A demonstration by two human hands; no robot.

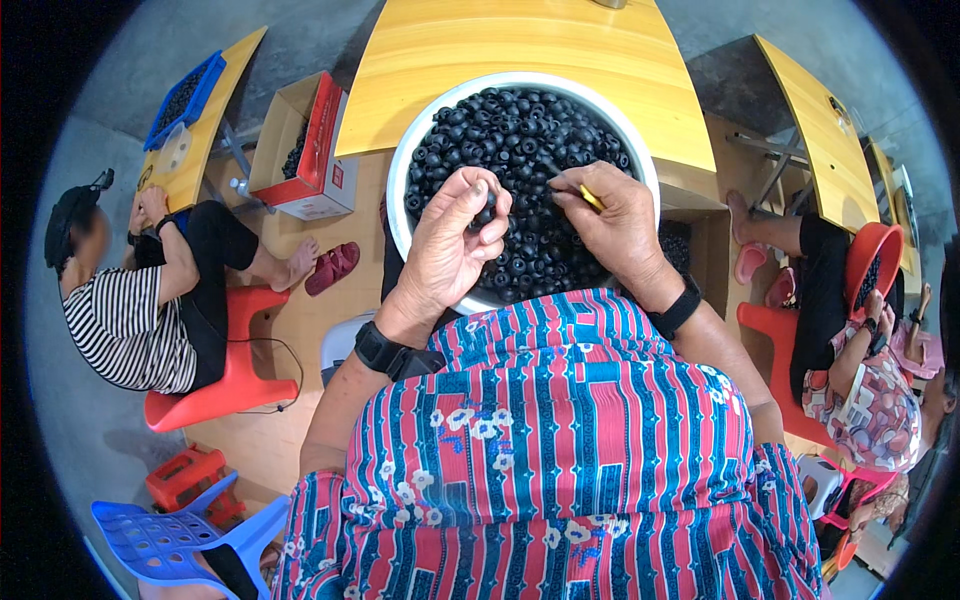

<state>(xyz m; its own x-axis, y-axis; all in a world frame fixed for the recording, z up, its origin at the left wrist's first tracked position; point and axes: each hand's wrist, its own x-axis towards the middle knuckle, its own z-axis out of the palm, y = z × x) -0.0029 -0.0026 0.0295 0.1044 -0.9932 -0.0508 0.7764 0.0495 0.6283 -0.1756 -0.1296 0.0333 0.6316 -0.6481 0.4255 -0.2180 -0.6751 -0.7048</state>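
Observation:
A wide white basin (pixel 398 190) sits against the wooden table's near edge, heaped with small black round parts (pixel 520 130), many with a hole in one end. Over the basin's left half, my left hand (pixel 452 235) is closed, with one black part (pixel 485 213) pinched between thumb and fingers. To its right, my right hand (pixel 615 220) is closed on a thin tool with a yellow handle (pixel 592 198). The tool's tip points toward the left hand; its exact kind is hard to make out. A small gap separates the two hands.
The yellow wooden table (pixel 520 40) stretches away beyond the basin. Left of it stands an open cardboard box (pixel 325 160). On both sides people sit on red chairs (pixel 240 340) at other tables, one with a red basin (pixel 872 255). A blue chair (pixel 170 535) is at the lower left.

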